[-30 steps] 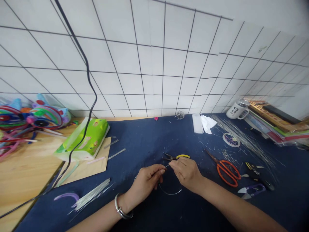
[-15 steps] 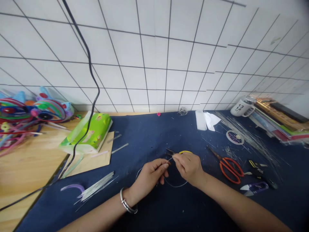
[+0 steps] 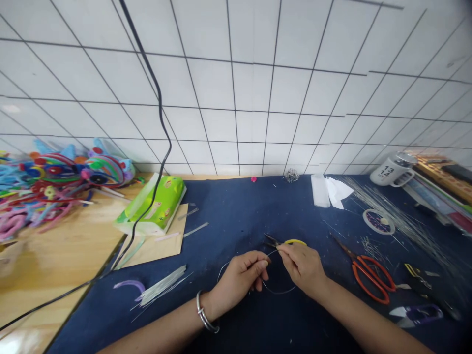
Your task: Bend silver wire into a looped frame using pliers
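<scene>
A thin silvery wire curves in a loop between my two hands over the dark blue cloth. My left hand, with a silver bangle at its wrist, pinches the wire between thumb and fingers. Close on its right, my right hand pinches another stretch of the same wire, fingers curled. Just beyond my right hand lie pliers with a yellow handle, their dark jaws pointing left. The hand covers part of them, and I cannot tell whether it touches them.
Red-handled scissors, purple thread snips and a wire bundle lie to the right. Cut wires and a purple curved piece lie left, below a green tissue pack. A black cable hangs at left. A mug stands back right.
The view has swung slightly left, so everything appears further right. Both hands keep their pinch on the wire, with little visible change between them.
</scene>
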`<move>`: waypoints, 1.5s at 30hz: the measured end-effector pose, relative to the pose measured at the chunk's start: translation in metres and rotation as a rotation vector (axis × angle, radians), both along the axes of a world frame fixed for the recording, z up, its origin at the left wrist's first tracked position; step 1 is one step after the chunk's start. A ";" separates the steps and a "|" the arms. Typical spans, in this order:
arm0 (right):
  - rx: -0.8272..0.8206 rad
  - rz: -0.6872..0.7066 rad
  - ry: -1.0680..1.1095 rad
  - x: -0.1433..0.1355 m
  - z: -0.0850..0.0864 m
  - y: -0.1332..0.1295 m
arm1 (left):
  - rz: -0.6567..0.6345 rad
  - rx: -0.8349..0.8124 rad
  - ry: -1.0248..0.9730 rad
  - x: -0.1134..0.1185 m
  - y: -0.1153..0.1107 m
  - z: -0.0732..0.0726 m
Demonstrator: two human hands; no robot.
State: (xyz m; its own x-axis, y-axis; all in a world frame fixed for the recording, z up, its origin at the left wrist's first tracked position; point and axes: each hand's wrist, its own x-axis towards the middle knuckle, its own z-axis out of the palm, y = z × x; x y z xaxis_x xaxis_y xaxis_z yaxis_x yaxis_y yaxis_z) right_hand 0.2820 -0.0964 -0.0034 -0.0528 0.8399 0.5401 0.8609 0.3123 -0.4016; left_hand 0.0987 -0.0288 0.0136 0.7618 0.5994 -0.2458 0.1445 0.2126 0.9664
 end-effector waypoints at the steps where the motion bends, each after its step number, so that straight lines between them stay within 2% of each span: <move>1: -0.006 0.001 0.002 0.000 0.000 0.000 | -0.001 0.001 -0.002 0.000 0.001 0.000; 11: 0.032 -0.003 -0.005 0.000 0.001 0.000 | 0.011 0.014 -0.011 0.000 -0.001 0.003; 17: 0.117 0.011 -0.133 0.003 0.010 -0.002 | -0.003 0.092 0.036 -0.002 -0.004 0.007; 24: 0.142 -0.018 -0.163 0.001 0.013 -0.004 | -0.033 0.048 0.013 0.000 -0.006 0.004; 29: 0.162 0.003 -0.173 -0.001 0.015 -0.004 | -0.004 0.098 0.015 -0.001 -0.008 0.003; 37: 0.091 -0.005 -0.269 0.005 0.026 -0.008 | 0.024 0.063 0.031 -0.003 -0.008 -0.001; 41: 0.022 -0.016 -0.235 -0.001 0.028 -0.010 | 0.014 0.042 0.065 -0.002 -0.007 0.000; 45: -0.141 0.021 -0.169 0.003 0.047 -0.008 | 0.018 0.030 0.050 -0.002 -0.008 0.003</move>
